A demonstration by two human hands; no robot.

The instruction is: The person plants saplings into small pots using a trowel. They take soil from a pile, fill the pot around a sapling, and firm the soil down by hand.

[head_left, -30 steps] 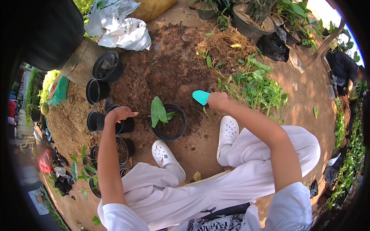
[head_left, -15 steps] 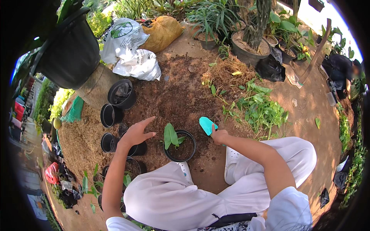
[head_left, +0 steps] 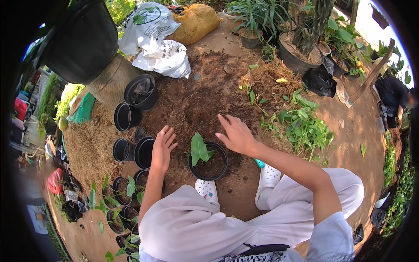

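A round black pot [head_left: 210,178] of dark soil stands on the ground in front of my white clogs. From its left part rises a small plant [head_left: 199,148] with one broad, arrow-shaped green leaf. My left hand [head_left: 163,147] is held left of the pot, fingers apart and nothing in them. Over the soil at the pot's upper right is my right hand [head_left: 238,136], also spread and bare, close to the rim. A turquoise hand trowel [head_left: 259,163] lies beside my right clog [head_left: 269,178], mostly hidden behind my right forearm.
Loose brown soil [head_left: 203,105] spreads beyond the pot. Black pots [head_left: 124,149], some planted, line the left side. Pulled green plants [head_left: 305,124] lie at the right. White sacks [head_left: 161,56] and a large black tub [head_left: 78,48] stand farther off. Another person [head_left: 391,96] crouches at far right.
My right hand has let go of the trowel, now down by the right clog, and moved left toward the pot. My left hand has turned, its fingers now pointing up. The view has shifted slightly.
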